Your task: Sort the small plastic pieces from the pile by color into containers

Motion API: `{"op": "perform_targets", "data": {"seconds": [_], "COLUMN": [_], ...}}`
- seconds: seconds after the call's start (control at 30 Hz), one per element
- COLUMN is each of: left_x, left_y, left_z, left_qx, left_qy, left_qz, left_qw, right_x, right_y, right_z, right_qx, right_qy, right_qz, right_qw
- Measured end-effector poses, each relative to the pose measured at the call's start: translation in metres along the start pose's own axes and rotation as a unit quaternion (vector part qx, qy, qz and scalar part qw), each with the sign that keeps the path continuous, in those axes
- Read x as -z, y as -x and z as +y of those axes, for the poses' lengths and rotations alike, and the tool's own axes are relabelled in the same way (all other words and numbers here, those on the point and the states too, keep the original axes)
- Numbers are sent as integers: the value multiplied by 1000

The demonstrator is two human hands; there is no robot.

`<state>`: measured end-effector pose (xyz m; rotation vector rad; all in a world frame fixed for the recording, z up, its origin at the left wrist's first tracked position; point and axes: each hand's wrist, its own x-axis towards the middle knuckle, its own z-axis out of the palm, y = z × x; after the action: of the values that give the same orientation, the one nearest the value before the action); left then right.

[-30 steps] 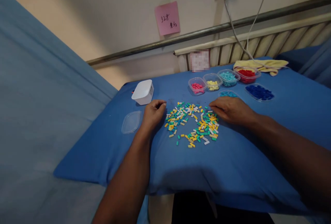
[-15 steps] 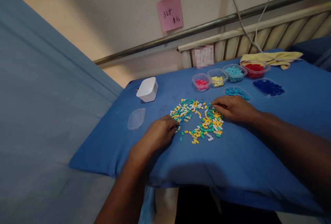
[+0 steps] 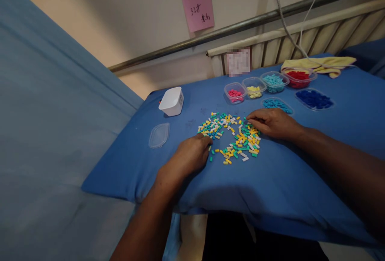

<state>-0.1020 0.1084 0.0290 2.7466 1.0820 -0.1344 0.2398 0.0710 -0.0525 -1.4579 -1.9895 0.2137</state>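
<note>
A loose ring of small toy building bricks [image 3: 245, 140] in yellow, green, white and blue lies spread on the blue-covered table. My left hand [image 3: 194, 151] rests at the left edge of the bricks, fingers curled down among them; what its fingertips hold, if anything, is hidden. On the right of the ring, my right hand [image 3: 272, 122] lies low with thumb and fingers pressed together. A small green brick [image 3: 245, 118] is right at its fingertips; whether it is gripped I cannot tell.
Behind the bricks stand clear tubs of pink [image 3: 236, 94], yellow [image 3: 254, 91], light-blue [image 3: 274, 82] and red pieces [image 3: 298, 78]. Nearer are lids with blue [image 3: 276, 104] and dark-blue pieces [image 3: 314, 99]. A white container [image 3: 172, 102], clear lid [image 3: 159, 135] and yellow cloth [image 3: 319, 65] also lie there.
My left hand has shifted slightly right along the bricks' edge. My right hand keeps nearly the same place. The whole view has moved a little.
</note>
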Motion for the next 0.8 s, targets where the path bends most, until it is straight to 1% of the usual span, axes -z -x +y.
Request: {"op": "perform_targets", "data": {"seconds": [0.2,0.33,0.47,0.6,0.67,0.7,0.8], "left_x": [7,7,6,6,6,6,9], "left_y": [-3,-7,-11,-16,-20,-23,-37], "left_z": [-1,3,8,9,9,9,8], "left_qx": [8,8,29,50,47,41,30], "left_qy": [6,-28,-54,-54,-29,0,140], "left_qz": [-19,-17,-20,-18,3,16,43], "left_qw": [1000,999,998,997,998,999,989], "right_x": [0,2,4,5,5,4,1], "right_y": [0,-1,-2,-1,-1,0,1], "right_z": [0,-3,-8,-16,-23,-27,-40], "right_qx": [-4,-10,-7,16,30,36,63], "right_qy": [-9,-15,-5,8,11,11,7], "right_qz": [0,-2,4,13,16,19,27], "right_qw": [1000,1000,1000,1000,999,999,998]}}
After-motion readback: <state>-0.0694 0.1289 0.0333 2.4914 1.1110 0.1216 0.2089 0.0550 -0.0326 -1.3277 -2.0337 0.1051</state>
